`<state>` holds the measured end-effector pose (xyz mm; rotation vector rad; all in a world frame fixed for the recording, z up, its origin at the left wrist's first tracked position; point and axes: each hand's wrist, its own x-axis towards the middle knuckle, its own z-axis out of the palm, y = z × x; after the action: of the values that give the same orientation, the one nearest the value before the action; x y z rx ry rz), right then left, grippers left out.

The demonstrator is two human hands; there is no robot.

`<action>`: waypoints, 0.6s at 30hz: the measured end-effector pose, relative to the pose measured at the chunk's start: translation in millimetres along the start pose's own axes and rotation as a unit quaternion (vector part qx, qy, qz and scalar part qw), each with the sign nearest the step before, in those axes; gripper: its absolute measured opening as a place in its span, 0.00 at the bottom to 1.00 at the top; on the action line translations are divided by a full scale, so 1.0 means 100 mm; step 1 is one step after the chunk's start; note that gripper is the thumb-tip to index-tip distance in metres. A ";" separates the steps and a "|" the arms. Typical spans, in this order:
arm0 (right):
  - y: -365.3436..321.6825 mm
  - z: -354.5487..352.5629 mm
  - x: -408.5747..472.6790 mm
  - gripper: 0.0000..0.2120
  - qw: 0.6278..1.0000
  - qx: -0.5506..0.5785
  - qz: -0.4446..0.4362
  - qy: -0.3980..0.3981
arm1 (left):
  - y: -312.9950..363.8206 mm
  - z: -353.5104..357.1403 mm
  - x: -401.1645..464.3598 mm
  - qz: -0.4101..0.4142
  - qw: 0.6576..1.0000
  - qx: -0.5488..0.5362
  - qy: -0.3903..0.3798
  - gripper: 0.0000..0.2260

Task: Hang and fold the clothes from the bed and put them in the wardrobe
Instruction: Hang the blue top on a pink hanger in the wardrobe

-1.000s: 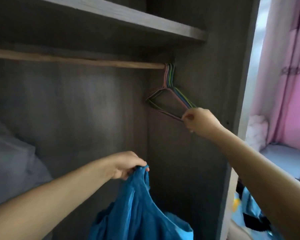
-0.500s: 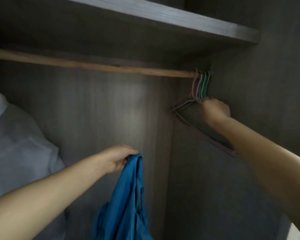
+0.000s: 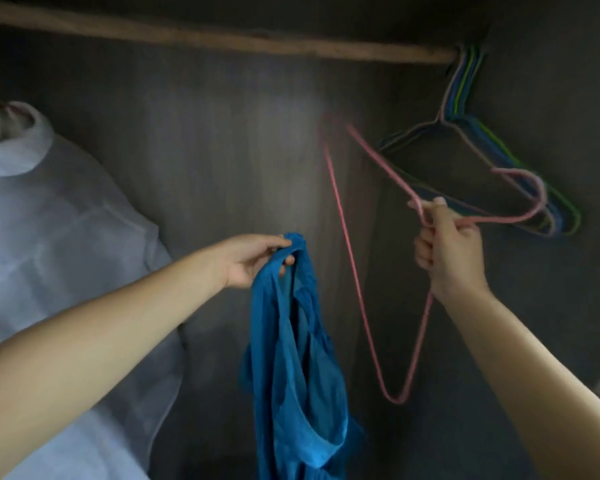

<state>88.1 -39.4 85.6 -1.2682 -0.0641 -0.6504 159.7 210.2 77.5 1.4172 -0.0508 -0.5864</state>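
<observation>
1. Two bare forearms in shot, no sleeves showing on either.
2. Left hand point(image 3: 253, 259): no ring, no watch, wrist bare.
3. Right hand point(image 3: 447, 252): short plain nails, nothing worn at the wrist.

The wardrobe panel point(image 3: 222, 150) was matt grey wood grain; the rail point(image 3: 222, 39) bare rough wood; the blue garment point(image 3: 291, 358) thin sheeny cloth; the pink hanger point(image 3: 347, 254) coated wire
</observation>
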 end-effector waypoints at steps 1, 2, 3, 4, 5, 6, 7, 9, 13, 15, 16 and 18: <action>-0.07 0.03 -0.10 0.15 1.000 0.029 -0.007 0.004 | -0.02 -0.02 0.00 0.003 1.000 -0.010 -0.002 0.05; -0.14 0.07 -0.20 0.16 0.997 0.072 -0.013 0.009 | -0.04 -0.03 -0.01 0.008 1.000 -0.020 -0.004 0.05; -0.18 0.12 -0.30 0.17 0.993 0.118 -0.019 0.011 | -0.05 -0.03 -0.02 0.016 1.000 -0.026 -0.003 0.05; -0.21 0.19 -0.39 0.17 0.987 0.159 -0.021 0.009 | -0.05 -0.02 -0.04 0.025 0.999 -0.032 -0.003 0.06; -0.20 0.27 -0.48 0.18 0.982 0.186 -0.022 0.005 | -0.05 -0.01 -0.07 0.033 0.999 -0.037 -0.003 0.06; -0.15 0.35 -0.58 0.18 0.979 0.201 -0.023 -0.001 | -0.03 0.00 -0.10 0.039 0.998 -0.045 -0.006 0.07; -0.04 0.41 -0.69 0.18 0.979 0.201 -0.023 -0.009 | -0.02 0.01 -0.14 0.047 0.997 -0.053 -0.008 0.08; 0.24 0.48 -0.90 0.18 0.990 0.138 -0.006 -0.031 | 0.02 0.00 -0.18 0.067 0.996 -0.063 -0.007 0.09; 0.51 0.43 -1.13 0.18 0.981 -0.093 0.087 -0.148 | 0.06 -0.27 -0.23 0.096 0.990 -0.081 0.059 0.10; 0.36 0.38 -1.10 0.18 0.955 -0.166 0.118 -0.215 | 0.02 -0.48 -0.26 0.083 0.987 -0.089 0.100 0.11; 0.26 0.36 -1.07 0.18 0.941 -0.201 0.129 -0.241 | -0.02 -0.56 -0.28 0.078 0.986 -0.096 0.114 0.12; 0.05 0.33 -1.02 0.18 0.908 -0.275 0.157 -0.276 | -0.14 -0.66 -0.29 0.081 0.980 -0.129 0.128 0.13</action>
<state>16.8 33.1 52.0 -1.9341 -0.1448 0.0012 154.6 282.2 62.0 1.2121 0.1107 -0.2623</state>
